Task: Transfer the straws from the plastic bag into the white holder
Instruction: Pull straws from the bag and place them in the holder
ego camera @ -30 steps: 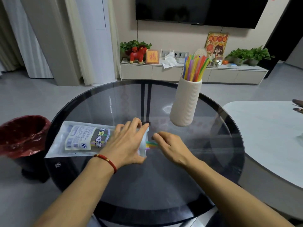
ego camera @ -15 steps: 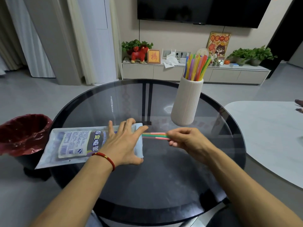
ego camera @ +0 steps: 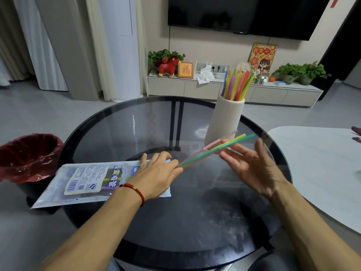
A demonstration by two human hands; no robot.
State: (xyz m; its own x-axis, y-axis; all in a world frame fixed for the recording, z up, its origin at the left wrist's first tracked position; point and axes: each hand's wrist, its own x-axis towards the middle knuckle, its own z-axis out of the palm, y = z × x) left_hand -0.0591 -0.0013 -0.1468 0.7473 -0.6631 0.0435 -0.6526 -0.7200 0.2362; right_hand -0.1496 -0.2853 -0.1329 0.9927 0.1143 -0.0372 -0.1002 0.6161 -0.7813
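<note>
A clear plastic bag (ego camera: pixel 86 182) with a printed label lies flat on the round dark glass table (ego camera: pixel 175 222), hanging over its left edge. My left hand (ego camera: pixel 156 176) presses flat on the bag's open right end. A few straws (ego camera: pixel 218 148), pink, yellow and green, are pinched in the fingers of my right hand (ego camera: pixel 252 167); they slant up to the right, clear of the bag. The white ribbed holder (ego camera: pixel 224 120) stands just behind them, with several coloured straws (ego camera: pixel 237 84) upright in it.
A bin with a red liner (ego camera: pixel 29 155) stands on the floor left of the table. A white table (ego camera: pixel 322 169) lies close on the right. A low cabinet (ego camera: pixel 234 90) with plants and ornaments runs along the far wall under a television.
My right hand has pulled the straws fully out of the bag and lifted them up and to the right, toward the holder. My left hand has stayed on the bag.
</note>
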